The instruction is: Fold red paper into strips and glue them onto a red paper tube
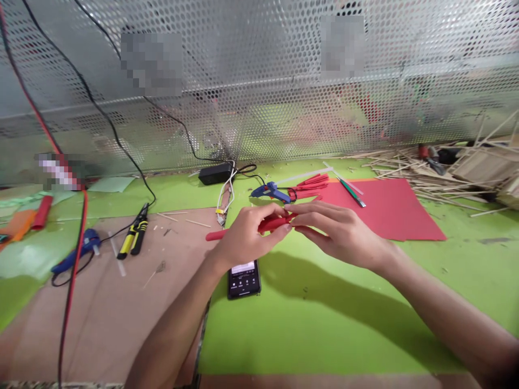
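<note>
My left hand (249, 232) is closed round a slim red tube (215, 235) that looks like rolled paper. One end sticks out to the left of the palm; the other shows between my two hands. My right hand (336, 229) has its thumb and fingertips pinched at the tube's right end, where the exact contact is partly hidden. Under my left wrist lies a phone (244, 281) with its screen lit. Just beyond the fingertips are a blue glue gun (271, 192) and a bundle of narrow red strips (310, 186).
Red paper sheets (405, 213) lie to the right, with a green-handled cutter or brush (351, 192) on them. Thin wooden sticks (401, 162) pile up behind. At left are yellow-black pliers (133, 235), a second glue gun (81, 251) and a hanging red-black cable (77, 259). A black adapter (215, 174) stands near the mesh wall (259, 81).
</note>
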Available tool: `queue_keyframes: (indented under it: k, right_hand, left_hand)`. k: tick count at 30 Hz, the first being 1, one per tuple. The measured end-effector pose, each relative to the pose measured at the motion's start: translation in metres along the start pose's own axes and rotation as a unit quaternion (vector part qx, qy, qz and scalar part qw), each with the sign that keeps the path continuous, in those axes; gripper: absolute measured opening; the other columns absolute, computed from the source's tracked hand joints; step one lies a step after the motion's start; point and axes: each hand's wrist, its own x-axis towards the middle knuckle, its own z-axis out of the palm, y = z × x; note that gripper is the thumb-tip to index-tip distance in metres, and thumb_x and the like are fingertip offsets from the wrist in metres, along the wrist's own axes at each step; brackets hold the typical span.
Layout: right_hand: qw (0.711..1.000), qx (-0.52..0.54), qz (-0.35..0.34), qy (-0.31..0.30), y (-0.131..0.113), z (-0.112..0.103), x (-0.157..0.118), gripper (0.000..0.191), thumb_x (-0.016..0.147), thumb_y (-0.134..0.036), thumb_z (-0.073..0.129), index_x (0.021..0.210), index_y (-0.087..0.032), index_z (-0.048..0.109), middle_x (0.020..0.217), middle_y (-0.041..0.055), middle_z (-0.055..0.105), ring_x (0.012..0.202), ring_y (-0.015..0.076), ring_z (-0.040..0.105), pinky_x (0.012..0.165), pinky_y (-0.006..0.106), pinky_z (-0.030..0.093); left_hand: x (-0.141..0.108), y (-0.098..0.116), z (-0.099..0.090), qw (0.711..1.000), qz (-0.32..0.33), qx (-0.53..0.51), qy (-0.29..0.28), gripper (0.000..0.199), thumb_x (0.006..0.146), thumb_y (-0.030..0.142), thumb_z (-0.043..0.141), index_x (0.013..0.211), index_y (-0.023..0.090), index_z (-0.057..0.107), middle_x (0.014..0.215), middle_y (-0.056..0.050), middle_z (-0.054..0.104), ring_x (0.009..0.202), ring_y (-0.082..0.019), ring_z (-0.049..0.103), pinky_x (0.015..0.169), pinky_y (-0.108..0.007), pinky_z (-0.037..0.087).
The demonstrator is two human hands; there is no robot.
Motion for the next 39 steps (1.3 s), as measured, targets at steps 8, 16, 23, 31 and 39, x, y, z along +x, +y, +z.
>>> queue_keyframes:
  k: [8, 16, 23, 31, 39]
  right_hand:
    - [0.991, 0.084, 0.104, -0.004, 0.002, -0.005, 0.004, 0.03, 0.099, -0.023, 0.076, 0.129, -0.025, 0.071, 0.109, 0.002, 0.081, 0.096, 0.0185, 0.079, 0.086, 0.029, 0.064]
    - [0.991, 0.09, 0.098, -0.007, 0.007, -0.005, 0.004, 0.028, 0.1, -0.019, 0.073, 0.127, -0.025, 0.074, 0.108, 0.002, 0.082, 0.093, 0.0183, 0.079, 0.081, 0.029, 0.062]
    - [0.997, 0.03, 0.065, -0.008, 0.006, -0.004, 0.0, 0.031, 0.101, -0.022, 0.072, 0.132, -0.023, 0.072, 0.112, 0.0053, 0.081, 0.091, 0.0201, 0.079, 0.077, 0.031, 0.062]
    - [0.998, 0.0, 0.062, 0.026, 0.008, -0.001, -0.003, 0.026, 0.102, -0.031, 0.072, 0.126, -0.022, 0.076, 0.098, 0.0055, 0.083, 0.081, 0.0199, 0.079, 0.074, 0.03, 0.062]
    - [0.962, 0.15, 0.226, -0.021, 0.026, -0.002, -0.003, 0.027, 0.101, -0.044, 0.072, 0.115, -0.023, 0.08, 0.09, 0.0017, 0.083, 0.072, 0.0173, 0.077, 0.068, 0.028, 0.063]
  left_hand:
    - [0.0, -0.006, 0.001, 0.999, -0.037, -0.018, -0.012, 0.027, 0.099, 0.043, 0.068, 0.112, 0.02, 0.075, 0.092, -0.002, 0.077, 0.075, -0.016, 0.067, 0.069, -0.027, 0.05]
    - [0.0, -0.012, 0.0, 0.995, -0.065, -0.067, -0.046, 0.034, 0.098, 0.044, 0.071, 0.123, 0.022, 0.074, 0.104, -0.005, 0.079, 0.092, -0.021, 0.074, 0.078, -0.03, 0.057]
    - [0.0, -0.014, -0.001, 0.996, -0.06, -0.054, -0.038, 0.038, 0.097, 0.044, 0.073, 0.128, 0.023, 0.074, 0.106, -0.005, 0.08, 0.088, -0.02, 0.074, 0.076, -0.03, 0.058]
    - [0.002, -0.014, -0.001, 1.0, 0.005, 0.021, 0.007, 0.032, 0.092, 0.041, 0.081, 0.119, 0.023, 0.08, 0.114, -0.004, 0.082, 0.099, -0.02, 0.076, 0.093, -0.032, 0.058]
    - [0.001, -0.017, -0.021, 0.996, 0.001, 0.083, -0.011, 0.026, 0.101, 0.04, 0.069, 0.12, 0.024, 0.077, 0.112, -0.003, 0.081, 0.094, -0.018, 0.073, 0.086, -0.029, 0.053]
